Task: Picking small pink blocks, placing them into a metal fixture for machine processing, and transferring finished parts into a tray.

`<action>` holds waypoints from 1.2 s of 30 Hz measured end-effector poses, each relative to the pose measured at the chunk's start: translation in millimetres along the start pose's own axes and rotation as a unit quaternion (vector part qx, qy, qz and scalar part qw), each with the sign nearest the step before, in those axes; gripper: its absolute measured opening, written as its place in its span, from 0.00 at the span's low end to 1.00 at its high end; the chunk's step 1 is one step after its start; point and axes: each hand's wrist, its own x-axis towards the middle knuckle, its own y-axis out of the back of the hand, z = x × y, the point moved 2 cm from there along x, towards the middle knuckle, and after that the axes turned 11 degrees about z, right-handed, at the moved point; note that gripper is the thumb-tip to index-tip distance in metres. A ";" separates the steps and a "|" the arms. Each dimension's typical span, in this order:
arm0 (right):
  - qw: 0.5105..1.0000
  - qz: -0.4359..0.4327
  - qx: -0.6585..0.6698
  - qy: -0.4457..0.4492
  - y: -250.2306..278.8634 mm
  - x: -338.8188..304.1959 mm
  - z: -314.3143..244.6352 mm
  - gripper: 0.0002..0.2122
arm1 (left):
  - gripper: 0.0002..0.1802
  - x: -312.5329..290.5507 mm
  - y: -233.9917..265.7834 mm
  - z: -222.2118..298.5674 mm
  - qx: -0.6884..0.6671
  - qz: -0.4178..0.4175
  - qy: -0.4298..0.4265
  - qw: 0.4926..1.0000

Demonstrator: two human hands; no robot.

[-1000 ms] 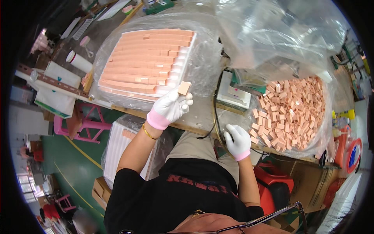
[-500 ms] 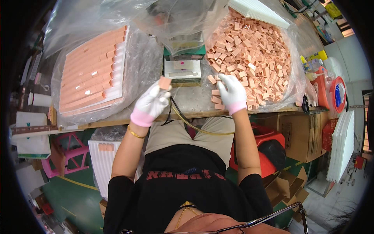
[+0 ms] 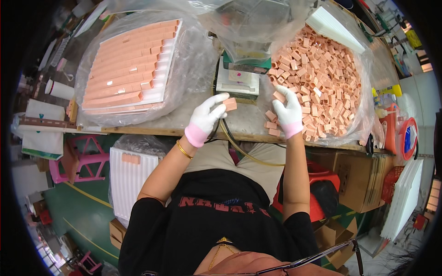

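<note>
White gloves with pink cuffs cover both my hands. Between thumb and fingers of my left hand [image 3: 208, 118] is a small peach-coloured hollow block [image 3: 230, 104], held above the bench in front of the small machine. My right hand [image 3: 289, 112] is at the left edge of a big heap of similar blocks [image 3: 317, 78], its thumb and forefinger closed about another peach block [image 3: 278, 96]. Several loose blocks [image 3: 272, 124] lie just left of that hand. Left of the machine, a white ribbed tray [image 3: 166, 60] carries rows of peach blocks on plastic film.
A green-and-white machine [image 3: 237, 83] stands at mid-bench under clear plastic. White ribbed sheets [image 3: 336, 28] lie behind the heap. Black and yellow hoses [image 3: 232, 140] hang over the bench's front edge. Below are another ribbed tray [image 3: 131, 184], a red stool [image 3: 317, 184] and cardboard boxes [image 3: 359, 179].
The view has shifted, so the bench things appear farther right. My left hand has turned its block from face-on to side-on. The right thumb and forefinger have come around a block.
</note>
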 end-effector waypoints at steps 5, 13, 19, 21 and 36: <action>0.996 0.000 0.043 -0.076 -12.2 -22.6 -1.4 0.16 | 0.22 -7.9 -15.2 11.7 0.185 0.038 -0.209 0.959; 0.886 -0.047 0.376 -0.266 -35.9 -41.9 -35.5 0.22 | 0.23 -4.3 -21.4 -2.2 -0.057 -0.036 -0.008 0.998; 0.889 -0.037 0.368 -0.270 -41.7 -49.3 -39.0 0.23 | 0.23 -5.0 -25.9 -7.4 -0.191 -0.060 0.059 0.978; 0.885 -0.069 0.374 -0.270 -44.2 -47.1 -36.2 0.24 | 0.23 -3.7 -26.3 -7.1 -0.212 -0.064 0.059 0.973; 0.988 -0.017 -0.141 0.051 -86.0 39.9 -26.3 0.21 | 0.25 -18.7 -22.5 -5.3 0.027 0.007 -0.061 0.998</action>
